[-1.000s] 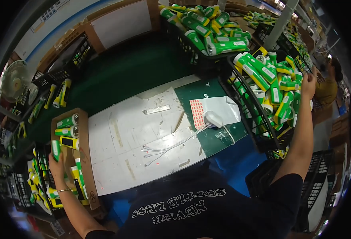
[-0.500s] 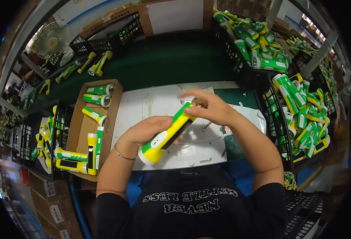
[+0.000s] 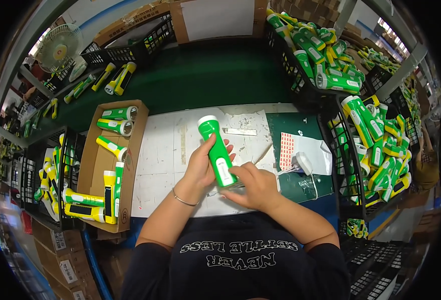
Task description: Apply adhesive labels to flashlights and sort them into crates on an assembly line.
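A green flashlight (image 3: 213, 137) with a white head ring and a pale switch panel is held over the white work surface (image 3: 163, 150). My left hand (image 3: 199, 165) wraps round its body from the left, thumb on the green side. The head points away from me, and the tail end is towards me. My right hand (image 3: 256, 187) is closed at the tail, with its fingers against the end beside the switch panel. Part of the tail is hidden behind these fingers.
On the left, a cardboard box (image 3: 141, 145) contains several flashlights. Black crates heaped with flashlights stand at the right (image 3: 363, 190) and back right (image 3: 286, 62). Near my right hand lie a white plug-like piece (image 3: 304, 162) with a cord and a sheet of red stickers (image 3: 287, 147).
The flashlight has turned over, from its yellow side and head near me to its green side with the head away. My right hand has come down from the far end to the near tail.
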Available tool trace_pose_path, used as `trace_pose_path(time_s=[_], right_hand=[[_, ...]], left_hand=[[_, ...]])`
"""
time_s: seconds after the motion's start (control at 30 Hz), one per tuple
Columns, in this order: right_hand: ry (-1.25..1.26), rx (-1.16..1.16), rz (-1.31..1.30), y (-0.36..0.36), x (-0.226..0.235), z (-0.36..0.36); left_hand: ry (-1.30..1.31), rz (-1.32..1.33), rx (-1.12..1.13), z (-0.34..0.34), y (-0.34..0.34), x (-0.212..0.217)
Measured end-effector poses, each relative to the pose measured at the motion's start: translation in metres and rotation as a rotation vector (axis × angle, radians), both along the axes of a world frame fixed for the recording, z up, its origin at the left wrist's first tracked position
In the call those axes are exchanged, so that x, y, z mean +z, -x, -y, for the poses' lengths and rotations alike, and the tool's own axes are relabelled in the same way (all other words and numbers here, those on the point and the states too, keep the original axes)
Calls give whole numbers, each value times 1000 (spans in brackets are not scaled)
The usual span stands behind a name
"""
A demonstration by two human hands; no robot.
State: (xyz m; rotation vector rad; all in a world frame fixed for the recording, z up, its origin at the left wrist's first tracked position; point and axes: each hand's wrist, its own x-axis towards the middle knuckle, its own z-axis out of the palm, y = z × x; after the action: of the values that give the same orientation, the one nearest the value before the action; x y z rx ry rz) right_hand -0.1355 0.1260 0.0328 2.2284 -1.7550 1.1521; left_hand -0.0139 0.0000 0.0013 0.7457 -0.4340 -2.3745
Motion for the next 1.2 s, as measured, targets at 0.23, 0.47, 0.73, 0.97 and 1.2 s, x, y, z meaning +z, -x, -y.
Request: trace_pose_path(time_s=[0.23, 0.47, 0.73, 0.97, 1.2], right_hand=[[-125, -23, 223, 11, 1, -6], [-327, -26, 393, 18, -3, -8], [-237, 12, 196, 18, 0, 0], [-100, 46, -262, 11, 4, 10], [-171, 394, -191, 2, 4, -7]], left_hand=[[38, 34, -52, -1, -8, 2], [44, 88, -105, -12, -6, 8], [168, 99, -85, -14, -5, 7], [475, 291, -83, -24, -1, 16], [606, 425, -10, -23, -9, 6]])
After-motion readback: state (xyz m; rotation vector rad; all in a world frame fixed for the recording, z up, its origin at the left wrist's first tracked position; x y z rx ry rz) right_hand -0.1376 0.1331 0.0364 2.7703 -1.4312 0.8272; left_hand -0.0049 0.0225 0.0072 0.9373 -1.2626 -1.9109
